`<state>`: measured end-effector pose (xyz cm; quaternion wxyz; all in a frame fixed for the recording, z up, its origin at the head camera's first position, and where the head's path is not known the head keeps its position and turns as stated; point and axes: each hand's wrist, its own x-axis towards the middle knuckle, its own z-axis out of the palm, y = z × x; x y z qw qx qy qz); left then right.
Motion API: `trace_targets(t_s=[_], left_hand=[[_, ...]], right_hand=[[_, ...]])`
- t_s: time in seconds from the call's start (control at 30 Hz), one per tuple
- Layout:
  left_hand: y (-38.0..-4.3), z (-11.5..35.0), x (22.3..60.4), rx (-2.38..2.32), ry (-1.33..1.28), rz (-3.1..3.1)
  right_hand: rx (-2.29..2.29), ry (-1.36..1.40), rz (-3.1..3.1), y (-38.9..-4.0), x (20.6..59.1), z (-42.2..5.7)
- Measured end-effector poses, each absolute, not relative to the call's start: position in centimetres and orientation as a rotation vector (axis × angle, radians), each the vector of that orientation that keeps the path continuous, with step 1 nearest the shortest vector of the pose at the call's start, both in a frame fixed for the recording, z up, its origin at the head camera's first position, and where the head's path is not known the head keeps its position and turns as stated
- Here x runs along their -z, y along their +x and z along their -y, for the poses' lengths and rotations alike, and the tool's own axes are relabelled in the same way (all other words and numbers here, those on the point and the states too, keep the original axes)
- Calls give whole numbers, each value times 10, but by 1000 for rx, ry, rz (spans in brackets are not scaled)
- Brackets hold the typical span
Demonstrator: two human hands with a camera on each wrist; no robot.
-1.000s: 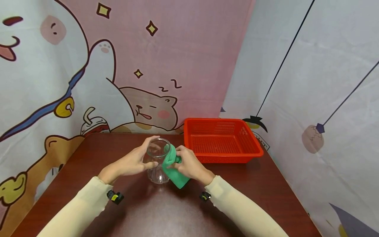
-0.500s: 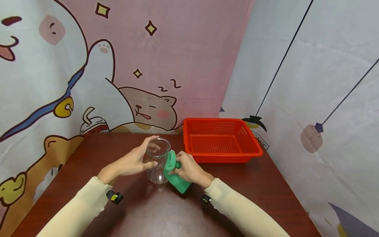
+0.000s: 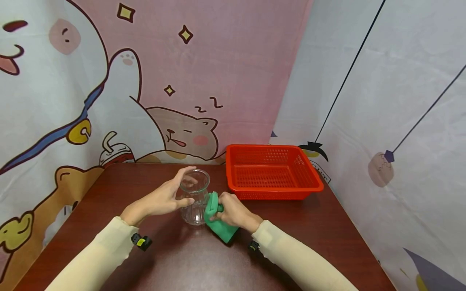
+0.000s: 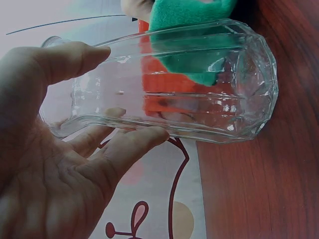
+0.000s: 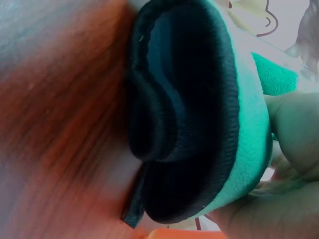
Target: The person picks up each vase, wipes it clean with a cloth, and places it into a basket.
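Note:
A clear glass vase (image 3: 194,202) with a flared rim and faceted sides stands upright on the table. My left hand (image 3: 165,198) grips its upper part, thumb on the near side and fingers around the far side; the left wrist view shows the thumb (image 4: 75,59) and fingers on the glass (image 4: 194,89). On the vase's right side, my right hand (image 3: 233,210) holds a folded green cloth (image 3: 222,228) against the lower wall. Dark edging lines the cloth's folds (image 5: 229,99) in the right wrist view, where the thumb and fingers pinch it.
Behind my right hand, a red perforated plastic basket (image 3: 273,190) sits at the back of the dark reddish-brown table (image 3: 189,262). A cartoon-printed fabric backdrop (image 3: 233,81) closes off the back and sides.
My right hand and the green cloth have slid down the right side of the vase, from near its rim to its lower part. My left hand and the vase stay in place.

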<state>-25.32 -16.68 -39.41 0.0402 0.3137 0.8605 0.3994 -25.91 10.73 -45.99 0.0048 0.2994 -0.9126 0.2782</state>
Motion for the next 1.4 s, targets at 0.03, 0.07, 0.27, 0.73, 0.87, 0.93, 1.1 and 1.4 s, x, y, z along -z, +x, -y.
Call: trace_targets(t_s=[0.03,0.07,0.27,0.73,0.87,0.93,1.1,1.4], left_hand=[[-253,167,394,-1223,960,-2636],[-253,167,394,-1221,959,-2637],[-252,166,392,-1215,954,-2631],[-253,167,395,-1223,963,-2632],[-253,167,397,-1216,965,-2645],[-253,166,397,-1211,961,-2651],[-252,166,396,-1211,955,-2653],[-252,166,394,-1210,966,-2648]], right_hand=[[-867,937,2863,-259,460,-108],[-866,937,2866,-259,461,-108],[-877,945,2897,-258,461,-109],[-916,872,2998,-259,464,-109],[-946,871,2983,-259,466,-110],[-962,870,2973,-259,466,-110],[-1015,860,2954,-258,466,-111],[-1061,837,2874,-256,463,-111]])
